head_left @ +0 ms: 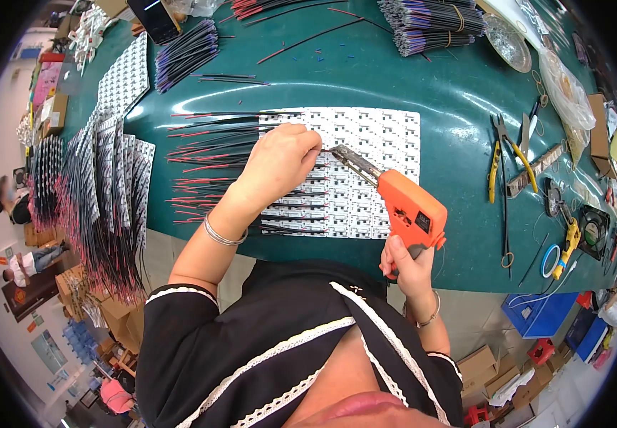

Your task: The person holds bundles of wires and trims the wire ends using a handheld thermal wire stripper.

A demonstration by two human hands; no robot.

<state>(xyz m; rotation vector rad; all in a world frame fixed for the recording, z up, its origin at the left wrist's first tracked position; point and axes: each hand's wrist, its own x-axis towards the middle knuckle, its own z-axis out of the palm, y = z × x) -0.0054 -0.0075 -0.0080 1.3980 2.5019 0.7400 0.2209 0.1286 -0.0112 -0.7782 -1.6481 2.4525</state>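
A white panel of small circuit boards lies flat on the green table. Rows of black wires with red ends stick out past its left edge. My left hand rests over the panel with its fingers pinched on a wire, mostly hidden by the hand. In my right hand is an orange soldering gun, gripped by its handle. The gun's metal tip points left and meets the panel close to my left fingertips; whether it touches the wire is too small to tell.
Wired panels hang over the table's left edge. Bundled wires and loose wires lie at the back. To the right are yellow-handled pliers, a metal dish and a small fan. Other people are in the left background.
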